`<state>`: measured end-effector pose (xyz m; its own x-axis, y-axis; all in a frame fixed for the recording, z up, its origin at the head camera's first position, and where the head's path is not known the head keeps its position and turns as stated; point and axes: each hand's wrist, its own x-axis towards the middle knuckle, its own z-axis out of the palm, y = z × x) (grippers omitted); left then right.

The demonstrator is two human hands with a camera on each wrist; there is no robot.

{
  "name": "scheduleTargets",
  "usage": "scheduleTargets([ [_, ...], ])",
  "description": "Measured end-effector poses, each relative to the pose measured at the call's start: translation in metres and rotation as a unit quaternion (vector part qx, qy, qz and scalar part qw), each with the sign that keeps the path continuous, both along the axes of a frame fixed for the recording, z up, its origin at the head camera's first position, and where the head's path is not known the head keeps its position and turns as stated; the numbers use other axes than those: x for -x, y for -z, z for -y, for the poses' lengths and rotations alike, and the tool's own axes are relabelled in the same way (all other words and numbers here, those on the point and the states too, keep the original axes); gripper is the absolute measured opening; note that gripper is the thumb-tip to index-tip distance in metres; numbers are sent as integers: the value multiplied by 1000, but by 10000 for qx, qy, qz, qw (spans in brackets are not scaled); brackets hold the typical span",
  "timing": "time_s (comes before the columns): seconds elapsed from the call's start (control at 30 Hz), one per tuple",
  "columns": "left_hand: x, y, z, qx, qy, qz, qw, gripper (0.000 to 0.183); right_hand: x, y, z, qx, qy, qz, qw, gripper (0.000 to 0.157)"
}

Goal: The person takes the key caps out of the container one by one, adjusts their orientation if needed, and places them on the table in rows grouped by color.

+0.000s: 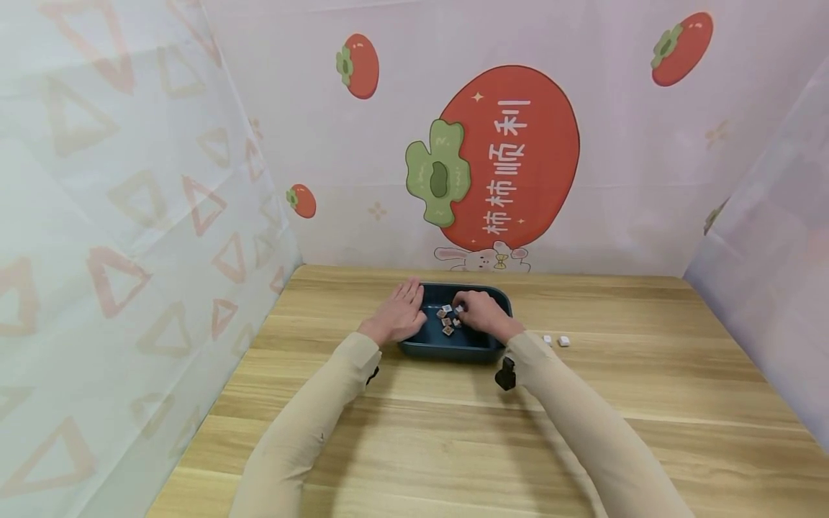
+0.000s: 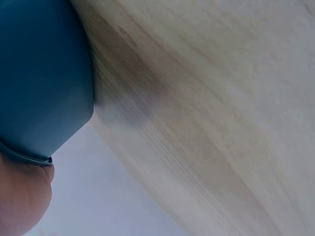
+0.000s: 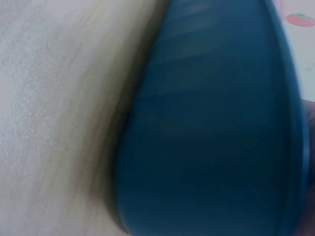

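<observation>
A dark blue tray sits on the wooden table, with several small square pieces, brown and white, lying on its floor. My left hand rests on the tray's left rim with its fingers straight. In the left wrist view, part of that hand shows against the rim. My right hand reaches in over the right side, its fingertips pinching a small white square piece among the others. The right wrist view has mostly the outer wall of the tray, and the fingers' work is hidden there.
Two small white square pieces lie on the table to the right of the tray, one farther right than the other, close to my right sleeve. Behind the table hangs a printed cloth; cloth also borders both sides.
</observation>
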<state>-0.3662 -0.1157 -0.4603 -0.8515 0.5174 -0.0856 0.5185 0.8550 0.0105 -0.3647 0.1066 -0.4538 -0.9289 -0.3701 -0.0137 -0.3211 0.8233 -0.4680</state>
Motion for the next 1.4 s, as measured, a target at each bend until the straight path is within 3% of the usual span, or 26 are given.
scheduleTargets([
  [0.33,1,1,-1,15,-45,54,10000,65,-12,-20,-10,149,-183,-100,9997,29],
  [0.6,2,3,0,-38,-34,8,10000,65,-20,-24,-18,245,-304,-539,9978,22],
  [0.97,0,2,-1,37,-57,20,10000,65,-34,-35,-37,542,-455,-667,9953,20],
  [1.4,-1,0,-1,-37,-62,33,10000,65,-49,-40,-76,943,-162,-752,9926,24],
])
